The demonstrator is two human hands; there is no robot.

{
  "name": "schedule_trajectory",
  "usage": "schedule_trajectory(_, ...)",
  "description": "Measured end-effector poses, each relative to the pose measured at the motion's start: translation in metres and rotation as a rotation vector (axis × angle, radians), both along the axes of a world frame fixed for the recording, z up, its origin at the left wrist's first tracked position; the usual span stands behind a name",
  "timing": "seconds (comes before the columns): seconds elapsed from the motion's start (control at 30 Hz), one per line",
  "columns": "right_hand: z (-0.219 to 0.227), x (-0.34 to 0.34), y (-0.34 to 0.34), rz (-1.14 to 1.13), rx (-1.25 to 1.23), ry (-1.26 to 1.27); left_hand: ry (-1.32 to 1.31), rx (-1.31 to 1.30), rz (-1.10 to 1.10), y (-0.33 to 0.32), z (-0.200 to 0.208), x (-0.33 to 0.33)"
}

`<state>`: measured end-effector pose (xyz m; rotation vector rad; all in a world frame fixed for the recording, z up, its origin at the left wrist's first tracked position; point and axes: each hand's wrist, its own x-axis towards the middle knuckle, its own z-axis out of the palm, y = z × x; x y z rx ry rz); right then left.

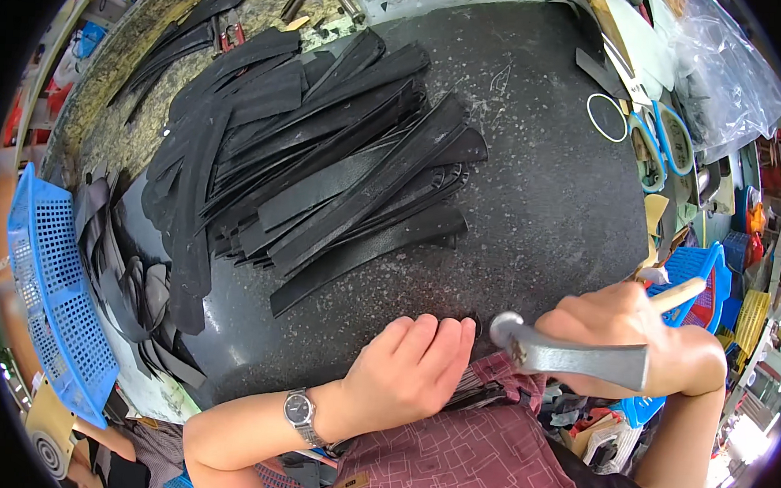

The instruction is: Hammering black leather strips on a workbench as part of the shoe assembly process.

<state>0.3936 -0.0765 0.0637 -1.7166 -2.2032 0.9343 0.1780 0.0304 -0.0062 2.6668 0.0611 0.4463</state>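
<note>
My right hand [611, 326] is wrapped around the pale wooden handle of a hammer [592, 362]. Its grey metal head, with a round face at one end, hangs just right of my left fingers. My left hand [415, 365], with a watch on the wrist, is closed at the near edge of the black work surface [552, 199]. A small dark edge shows by its fingertips, but what they hold is hidden. Beyond my hands lies a pile of black leather-like strips [325, 152], touched by neither hand.
Dark strips [132, 292] hang at the left, beside a blue plastic basket [62, 280]. Scissors [661, 143] with blue handles, a white ring [607, 117] and clear plastic [726, 67] lie at the far right. Another blue basket [698, 278] stands right of my right hand.
</note>
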Motion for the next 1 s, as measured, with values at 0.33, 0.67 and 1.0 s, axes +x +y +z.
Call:
schedule_trajectory(0.33,-0.002,-0.015,0.014,0.075,0.219,-0.221,0.062,0.216,-0.090,0.000,0.005,0.001)
schedule_trajectory(0.67,-0.012,-0.027,0.008,0.104,0.240,-0.208,-0.012,0.053,-0.043,0.002,0.003,-0.019)
schedule_trajectory(1.0,-0.010,-0.047,0.020,0.175,0.268,-0.170,0.006,0.221,-0.019,-0.002,0.005,-0.046)
